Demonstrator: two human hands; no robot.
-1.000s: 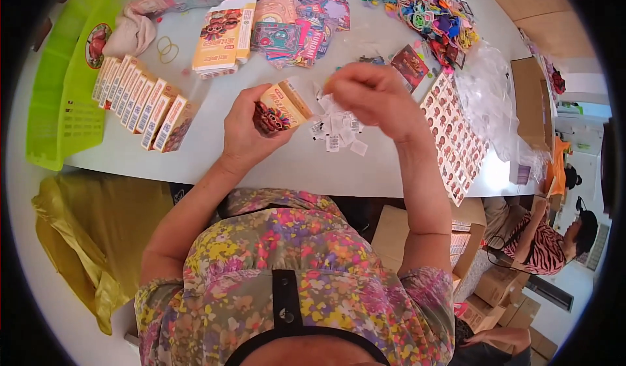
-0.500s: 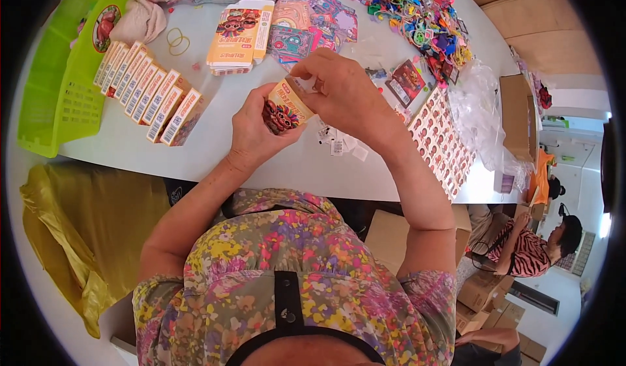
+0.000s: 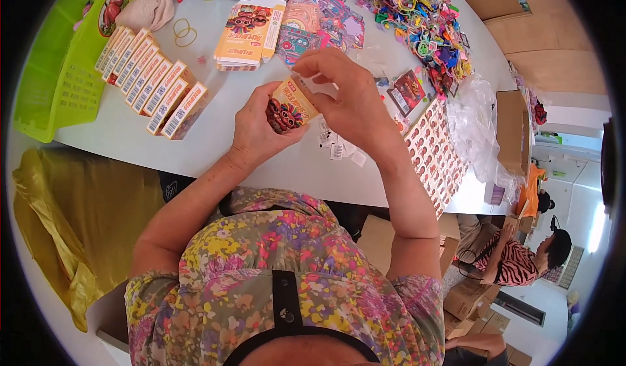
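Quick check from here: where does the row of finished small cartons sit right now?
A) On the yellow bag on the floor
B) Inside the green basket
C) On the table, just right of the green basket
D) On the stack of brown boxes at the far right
C: the row of small cartons stands on the white table, beside the green basket, not in it.

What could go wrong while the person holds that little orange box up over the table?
The small orange box is held only between the left hand and the fingers of the right hand, so it might slip onto the little white tags below. A forearm could also brush those loose tags off the table edge.
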